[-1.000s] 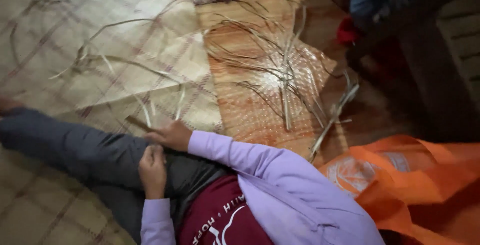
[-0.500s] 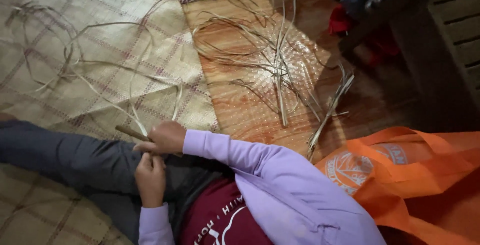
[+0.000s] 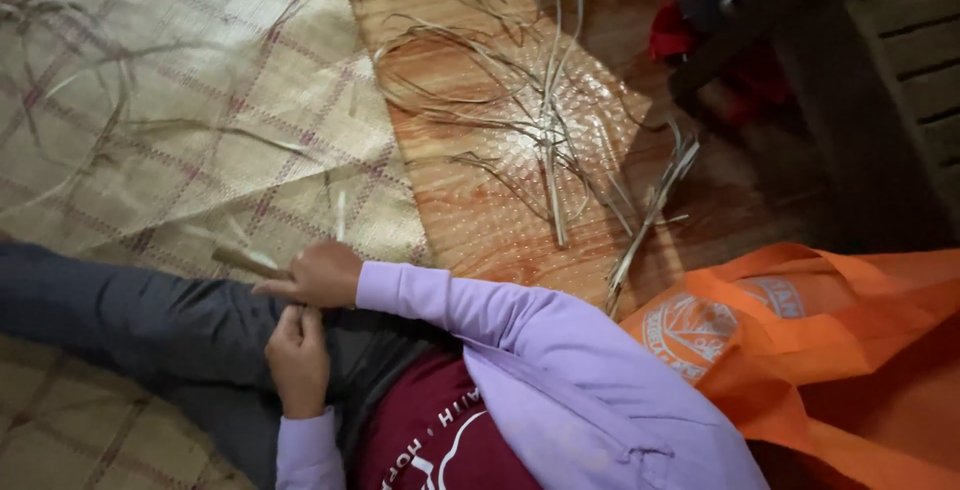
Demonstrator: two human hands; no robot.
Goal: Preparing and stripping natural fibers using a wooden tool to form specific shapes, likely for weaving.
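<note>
Head cam looks straight down at someone sitting on the floor in a lilac long-sleeve top over a maroon shirt, one leg in dark grey trousers (image 3: 130, 300) stretched out to the left. Right hand (image 3: 318, 275) is curled closed around a short brown stick-like handle (image 3: 245, 261) that pokes out to the left of the fist, resting right on top of the thigh; can't really tell what kind of tool it is since only the stub shows. A pale thin reed strip (image 3: 341, 216) stands up just above that fist, and it looks like it's pinched in there too, though the grip hides the exact contact. Left hand (image 3: 297, 355) sits just below the right one, fingers drawn together with the fingertips up against the right hand, so it's mostly closed, and I can't make out whether it has anything in it. Under and beyond the leg is a woven straw mat (image 3: 180, 120) with a faint plaid pattern. Past the mat's edge there's a wooden floor (image 3: 480, 220) with a loose scatter of dried reed strips (image 3: 545, 130) lying well apart from the hands. An orange fabric bag (image 3: 830, 350) sits on the right, just beside the person's arm.
</note>
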